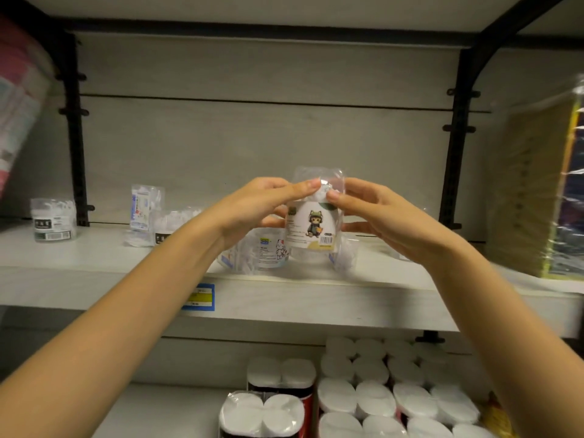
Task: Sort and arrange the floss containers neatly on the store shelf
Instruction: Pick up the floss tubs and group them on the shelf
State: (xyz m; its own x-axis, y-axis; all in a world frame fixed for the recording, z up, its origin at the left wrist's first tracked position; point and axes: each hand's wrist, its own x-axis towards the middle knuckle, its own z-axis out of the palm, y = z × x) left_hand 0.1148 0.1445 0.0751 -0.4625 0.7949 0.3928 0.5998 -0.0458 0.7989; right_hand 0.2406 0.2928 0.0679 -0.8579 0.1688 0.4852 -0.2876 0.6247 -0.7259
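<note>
A clear floss container with a cartoon cat label [311, 227] is held upright above the middle of the pale shelf [94, 273]. My left hand [252, 210] grips its left side and my right hand [379, 216] grips its right side, both thumbs on the front near the lid. Below and behind it lie other clear containers, one with a white cat label [271, 252]. Further left stand a round clear tub [53, 221], a small clear packet [145, 207] and another tub [167, 227].
A wrapped stack of yellow-edged goods [543, 184] fills the shelf's right end. Pink packaging [19, 99] hangs at the upper left. Black brackets [74, 121] flank the bay. A blue and yellow price tag [200, 297] sits on the shelf edge. Wrapped white rolls [363, 396] fill the lower shelf.
</note>
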